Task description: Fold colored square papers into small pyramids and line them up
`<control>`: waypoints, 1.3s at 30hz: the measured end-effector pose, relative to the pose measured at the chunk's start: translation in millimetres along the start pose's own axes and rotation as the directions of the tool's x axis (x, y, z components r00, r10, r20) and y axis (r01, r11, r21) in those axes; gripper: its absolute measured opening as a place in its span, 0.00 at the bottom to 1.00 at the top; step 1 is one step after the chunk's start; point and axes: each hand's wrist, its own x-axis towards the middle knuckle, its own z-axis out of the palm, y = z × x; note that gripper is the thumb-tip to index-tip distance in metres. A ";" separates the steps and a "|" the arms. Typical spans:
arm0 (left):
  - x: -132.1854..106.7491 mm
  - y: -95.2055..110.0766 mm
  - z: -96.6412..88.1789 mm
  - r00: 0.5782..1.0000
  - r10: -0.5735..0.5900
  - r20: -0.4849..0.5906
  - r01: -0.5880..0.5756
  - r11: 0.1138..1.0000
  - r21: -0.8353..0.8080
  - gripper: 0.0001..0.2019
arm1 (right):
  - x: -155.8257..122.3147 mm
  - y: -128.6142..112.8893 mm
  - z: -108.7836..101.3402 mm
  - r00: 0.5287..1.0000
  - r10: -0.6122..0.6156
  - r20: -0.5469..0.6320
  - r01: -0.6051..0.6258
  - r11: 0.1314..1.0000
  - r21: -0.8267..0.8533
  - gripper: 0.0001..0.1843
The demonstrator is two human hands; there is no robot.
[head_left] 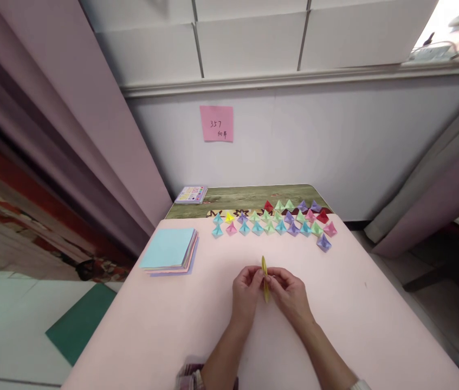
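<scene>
A yellow piece of folded paper [264, 265] stands edge-on between my hands, above the pink tabletop [196, 330]. My left hand [247, 290] pinches it from the left, and my right hand [290, 290] grips it from the right with thumb and fingers. Its folds cannot be made out from this angle. Beyond my hands sit several small folded paper boats [257, 228] in rows, in blue, green, purple, pink, red and yellow. One purple boat [324, 243] lies a little nearer on the right.
On the left of the table rests a stack of coloured paper sheets [168, 249], light blue on top. A small printed pack [191, 195] lies at the far left corner. A pink note [217, 124] is stuck to the wall, and a curtain [103, 108] hangs on the left.
</scene>
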 end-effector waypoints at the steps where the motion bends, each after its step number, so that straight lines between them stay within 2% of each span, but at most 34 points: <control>1: 0.4 -0.4 -0.3 1.000 -0.002 0.002 0.002 1.000 -0.008 0.12 | -0.1 -0.1 0.0 1.000 0.001 0.004 -0.001 1.000 0.003 0.17; 14: -0.8 3.2 -0.6 1.000 -0.014 -0.025 0.014 1.000 0.000 0.13 | -0.8 -1.0 0.1 1.000 -0.005 0.013 0.005 1.000 0.000 0.17; 20: -3.1 6.8 1.8 0.999 0.045 -0.011 -0.044 0.997 0.056 0.12 | -3.6 -4.2 0.6 0.997 -0.068 -0.027 0.066 0.994 -0.087 0.18; 26: -0.8 4.5 0.3 1.000 0.015 0.000 -0.015 0.998 0.054 0.12 | -2.3 -3.3 -1.1 0.994 -0.106 0.012 0.107 0.983 -0.150 0.15; 32: 0.7 3.2 0.2 1.000 0.009 -0.006 -0.008 1.000 0.013 0.12 | 0.8 0.2 -4.1 0.994 -0.092 0.056 0.097 0.991 -0.095 0.18; 39: 2.0 -1.2 -1.7 0.999 0.036 0.007 -0.036 0.999 0.036 0.13 | 2.2 4.5 -7.8 0.995 -0.044 0.087 0.048 0.997 -0.052 0.20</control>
